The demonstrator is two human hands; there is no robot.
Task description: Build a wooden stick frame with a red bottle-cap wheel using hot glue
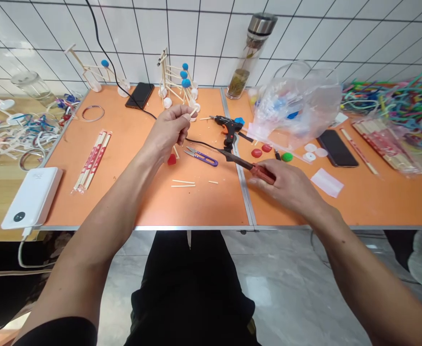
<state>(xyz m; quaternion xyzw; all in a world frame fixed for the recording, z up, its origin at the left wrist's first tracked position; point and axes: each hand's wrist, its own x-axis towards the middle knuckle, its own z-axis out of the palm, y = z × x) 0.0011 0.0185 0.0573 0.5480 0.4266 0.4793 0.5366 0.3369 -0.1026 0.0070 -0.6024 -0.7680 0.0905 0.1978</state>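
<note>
Head view: red-handled iron in the right grip, short stick in the left

Orange worktop below a white tiled wall. Along the back, a clear plastic bag, a tall glass bottle and a heap of coloured pipe cleaners, all apparently pushed aside to leave room for the hands. Two stick models with blue balls upright near the wall, out of the way. Right grip closed round the handle of an electric soldering iron, fingers well back from the dark metal shaft, tip angled away from the hand, probably for safety, with a black cord running across the worktop toward it. Left grip lifted above the worktop, pinching a short wooden stick between thumb and fingertips, near the iron but apart from it. Close at hand, a hot glue gun, purple-handled thread snips and loose cut sticks.
</note>
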